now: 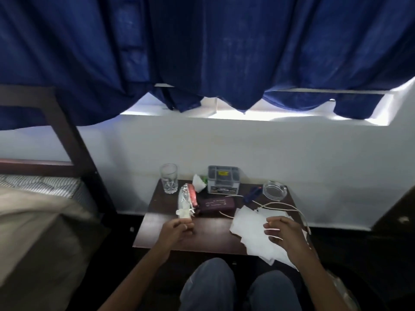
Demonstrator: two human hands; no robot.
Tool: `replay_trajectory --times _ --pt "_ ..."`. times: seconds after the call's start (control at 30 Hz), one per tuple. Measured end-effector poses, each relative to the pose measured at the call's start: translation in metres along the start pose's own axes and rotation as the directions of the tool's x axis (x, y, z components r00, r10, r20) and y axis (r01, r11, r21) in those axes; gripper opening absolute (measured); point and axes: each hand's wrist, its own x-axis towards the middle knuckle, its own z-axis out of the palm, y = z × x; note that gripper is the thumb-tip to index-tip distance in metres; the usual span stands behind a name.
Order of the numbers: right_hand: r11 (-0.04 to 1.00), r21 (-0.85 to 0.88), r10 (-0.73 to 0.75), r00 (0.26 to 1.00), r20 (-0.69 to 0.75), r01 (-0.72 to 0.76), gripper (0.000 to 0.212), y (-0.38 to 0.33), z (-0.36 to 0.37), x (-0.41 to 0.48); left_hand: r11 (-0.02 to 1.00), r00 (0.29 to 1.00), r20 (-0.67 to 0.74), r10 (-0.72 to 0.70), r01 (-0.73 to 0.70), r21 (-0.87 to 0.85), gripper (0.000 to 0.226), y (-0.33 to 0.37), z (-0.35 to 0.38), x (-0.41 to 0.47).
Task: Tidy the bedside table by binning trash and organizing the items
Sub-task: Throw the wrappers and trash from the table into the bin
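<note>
Against the white wall under a blue curtain (202, 41), a dark wooden worktop (208, 236) is seen from above, with a bed (33, 209) to its left and denim-clad knees (208, 286) just before its near edge.

Along the back edge a clear glass tumbler (168, 178), a crumpled white tissue (198, 182), a grey compartment organizer (222, 179) and a glass ashtray (274, 190) are lined up from left to right. A yellow label inside the organizer and a printed strip on its front are visible, but neither can be read.

In front of the organizer a maroon pouch (216, 204) is laid flat; pale script is printed on its top, too blurred to be read. A silver foil wrapper (185, 199) with a red packet (193, 195) beside it is set just left of the pouch. A small blue object (252, 194) is placed near the ashtray, and a beige cord (283, 205) is looped across the right side.

A pale scrap (184, 215) at the near end of the foil wrapper is pinched by the left hand (177, 230). White paper sheets (249, 223) are spread over the right front corner, and the right hand (285, 232) is held on them with bent fingers; whether a sheet is gripped cannot be told.
</note>
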Motion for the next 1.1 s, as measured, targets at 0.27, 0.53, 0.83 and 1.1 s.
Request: replay_trajectory --times 0.27,0.53,0.83,1.1 --pt "0.989 -0.129 0.083 0.990 0.113 -0.068 0.011 0.009 0.074 0.011 0.989 0.985 -0.174 -0.005 0.030 0.142 0.029 -0.029 -0.026 0.042" --pt "0.963 -0.239 0.158 0.978 0.140 -0.121 0.012 0.032 0.105 0.031 0.817 0.976 -0.126 0.178 -0.075 0.572 0.049 -0.024 -0.008 0.108" --pt "0.944 -0.288 0.201 0.974 0.105 -0.163 0.018 0.041 0.091 0.054 0.515 0.980 -0.020 0.200 -0.088 0.852 0.040 -0.033 -0.004 0.153" --pt "0.937 -0.296 0.226 0.969 0.102 -0.188 0.018 0.058 0.111 0.067 0.700 0.956 -0.111 0.271 -0.117 0.704 0.024 -0.054 -0.017 0.164"
